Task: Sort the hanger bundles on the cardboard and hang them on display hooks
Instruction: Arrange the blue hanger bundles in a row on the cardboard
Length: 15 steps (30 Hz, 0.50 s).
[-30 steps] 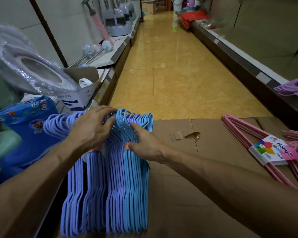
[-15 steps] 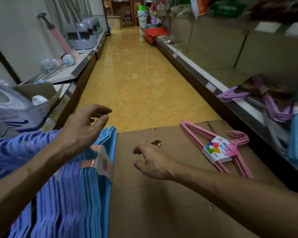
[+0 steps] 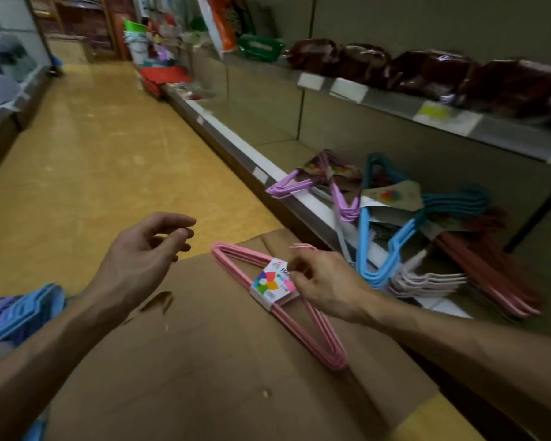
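A pink hanger bundle (image 3: 303, 323) with a colourful paper label (image 3: 272, 283) lies flat on the brown cardboard (image 3: 204, 361). My right hand (image 3: 328, 288) rests over its neck beside the label, thumb and fingers pinched on the bundle, and the hooks stick out just past my knuckles. In the air over the cardboard's far edge, my left hand (image 3: 143, 256) is empty with its fingers loosely spread. Blue and purple hanger bundles (image 3: 19, 310) show at the lower left edge, mostly cut off.
The low shelf (image 3: 315, 214) on the right holds purple (image 3: 299, 184), light blue (image 3: 392, 249), teal (image 3: 455, 202) and reddish hanger bundles (image 3: 490, 275). Dark wrapped packs (image 3: 427, 71) sit on the shelf above. The yellow aisle floor (image 3: 93, 160) runs ahead.
The view has swung right. My hands left the blue and purple bundles; my right hand crossed the cardboard to the pink bundle, and my left hand lifted and hangs free.
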Available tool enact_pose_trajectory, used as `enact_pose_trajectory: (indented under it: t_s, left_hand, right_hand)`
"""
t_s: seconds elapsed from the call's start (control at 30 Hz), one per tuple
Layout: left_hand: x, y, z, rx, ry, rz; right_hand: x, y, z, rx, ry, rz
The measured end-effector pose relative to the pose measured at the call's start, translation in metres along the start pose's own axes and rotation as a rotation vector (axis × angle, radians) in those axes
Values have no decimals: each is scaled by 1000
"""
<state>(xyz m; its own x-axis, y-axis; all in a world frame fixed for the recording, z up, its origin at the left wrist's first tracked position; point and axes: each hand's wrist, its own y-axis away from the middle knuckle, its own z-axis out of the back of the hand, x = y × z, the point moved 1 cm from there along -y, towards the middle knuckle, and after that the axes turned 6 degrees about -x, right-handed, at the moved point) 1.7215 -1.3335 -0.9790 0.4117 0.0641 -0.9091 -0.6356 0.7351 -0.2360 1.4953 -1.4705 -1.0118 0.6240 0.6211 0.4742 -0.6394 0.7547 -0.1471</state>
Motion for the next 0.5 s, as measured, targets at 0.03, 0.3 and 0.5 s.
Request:
enact_pose_trajectory:
  t_s: [0.03,0.3,0.5]
  left_hand:
    - [-3,0,-11,5,22,7]
    - [-19,4,-95,96,148,53]
    - [-33,13,-132,237,120,-11]
  right_hand:
    - [-15,1,12,-40,6,-54]
    - [-115,5,88,-400,-74,-574]
    - [-158,-12,91,-519,-707,-911]
